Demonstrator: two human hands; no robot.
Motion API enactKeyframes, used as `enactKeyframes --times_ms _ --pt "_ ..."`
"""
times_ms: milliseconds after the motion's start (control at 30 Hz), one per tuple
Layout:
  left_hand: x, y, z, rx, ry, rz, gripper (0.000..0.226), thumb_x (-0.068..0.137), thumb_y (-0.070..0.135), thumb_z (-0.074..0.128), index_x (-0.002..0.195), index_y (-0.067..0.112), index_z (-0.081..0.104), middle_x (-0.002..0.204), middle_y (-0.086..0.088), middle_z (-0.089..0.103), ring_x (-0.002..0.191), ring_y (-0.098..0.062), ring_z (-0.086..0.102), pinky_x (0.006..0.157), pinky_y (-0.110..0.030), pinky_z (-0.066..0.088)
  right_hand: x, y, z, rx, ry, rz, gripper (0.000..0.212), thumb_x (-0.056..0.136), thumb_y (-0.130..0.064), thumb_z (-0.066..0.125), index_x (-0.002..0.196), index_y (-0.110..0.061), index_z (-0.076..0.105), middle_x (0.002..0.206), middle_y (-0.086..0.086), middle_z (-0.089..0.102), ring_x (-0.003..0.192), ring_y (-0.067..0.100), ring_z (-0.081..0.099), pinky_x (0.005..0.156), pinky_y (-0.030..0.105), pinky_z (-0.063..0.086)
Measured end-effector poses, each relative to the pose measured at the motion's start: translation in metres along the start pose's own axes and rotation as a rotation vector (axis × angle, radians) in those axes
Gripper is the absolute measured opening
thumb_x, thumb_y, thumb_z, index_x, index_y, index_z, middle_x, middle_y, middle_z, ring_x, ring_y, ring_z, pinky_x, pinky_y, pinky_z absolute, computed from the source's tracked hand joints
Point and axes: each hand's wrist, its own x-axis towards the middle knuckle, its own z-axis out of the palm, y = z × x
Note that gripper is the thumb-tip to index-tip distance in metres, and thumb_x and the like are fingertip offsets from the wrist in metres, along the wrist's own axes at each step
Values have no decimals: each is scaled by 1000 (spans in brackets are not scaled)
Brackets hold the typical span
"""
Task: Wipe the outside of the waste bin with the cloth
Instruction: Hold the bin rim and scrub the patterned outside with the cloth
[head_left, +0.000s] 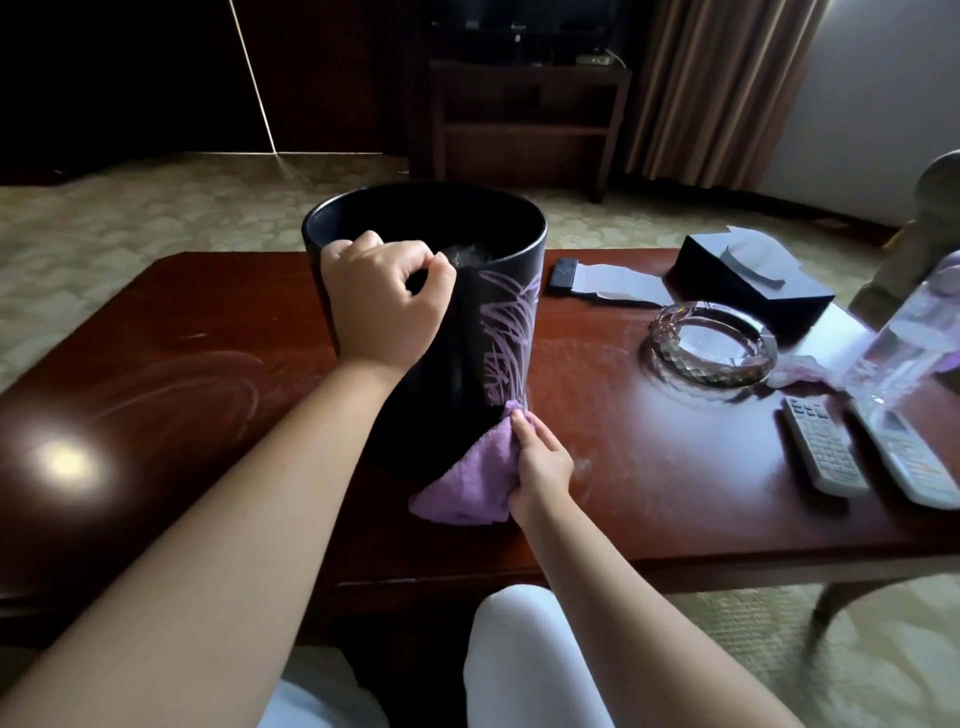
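We've got the black waste bin (467, 291) on the table (649, 467), left hand (384, 296) gripping its rim, right hand (540, 467) pressing the purple cloth (467, 488) against its base.

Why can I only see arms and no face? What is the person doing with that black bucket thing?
The camera sits on the person's head and looks down, so you see what they see: their own two arms. No robot here, just hands. The black thing is a waste bin standing on a brown table. The left hand grips the bin's rim to steady it. The right hand holds a purple cloth against the bin's lower side to wipe it. Also on the table: a glass ashtray, two remotes, a tissue box and a clear bottle.
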Motion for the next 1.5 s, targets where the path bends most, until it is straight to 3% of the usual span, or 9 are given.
enactKeyframes --times_ms 100,367,567,733,900,1067,1267,1400,1500 --pt "1 0 0 5 3 -2 34 81 28 48 50 24 34 44 13 24 50 -13 34 70 -30 28 5 -3 4 17 36 -4 8 79 -12 75 77 -18 70 86 4 72 88 17 67 89 30 52" --pt "1 0 -1 10 4 4 34 81 27 49 50 24 34 44 12 22 50 -14 34 70 -31 29 4 -11 8 -50 56 -48 4 83 -10 71 84 -11 68 81 1 68 83 15 62 85 27 52" --pt "0 0 1 30 15 0 35 81 28 48 49 23 34 45 11 27 51 -15 36 69 -31 27 -13 -4 2 -150 -132 -171 9 81 -6 71 75 -12 67 75 0 69 70 4 64 71 14 52" --pt "1 1 -2 20 -7 1 34 81 30 47 50 24 34 44 12 22 51 -16 37 69 -30 27 -2 -13 9 -145 51 -144 3 82 -10 71 84 -10 69 75 0 67 73 9 62 81 22 52" --pt "0 2 1 30 20 2 34 81 28 48 50 24 34 45 11 28 50 -19 40 69 -35 31 -17 -8 7 -222 -78 -296 6 81 -7 72 79 -12 70 75 -7 69 67 -4 63 70 8 49" --pt "1 1 -2 24 -3 3 34 81 29 48 50 24 35 45 10 29 51 -19 40 70 -34 30 -10 -14 16 -171 87 -272 5 82 -14 72 86 -11 70 73 -6 66 69 3 61 68 9 48" --pt "0 2 0 27 19 6 33 80 28 49 50 25 34 46 11 28 51 -16 37 67 -34 30 -20 -7 17 -338 25 -409 7 81 -17 72 79 -23 69 89 0 71 84 9 66 81 19 50" --pt "2 2 -3 21 -5 5 33 81 29 48 50 25 36 45 10 29 51 -17 38 68 -34 31 -5 -26 18 -297 131 -289 13 84 -19 70 94 -12 73 83 -4 69 71 0 60 63 3 45" --pt "2 3 -1 27 8 5 33 80 29 48 50 25 36 45 11 27 51 -18 39 68 -34 30 -7 -23 14 -405 92 -352 19 84 -18 68 101 -11 73 93 -1 71 83 3 62 76 10 44"
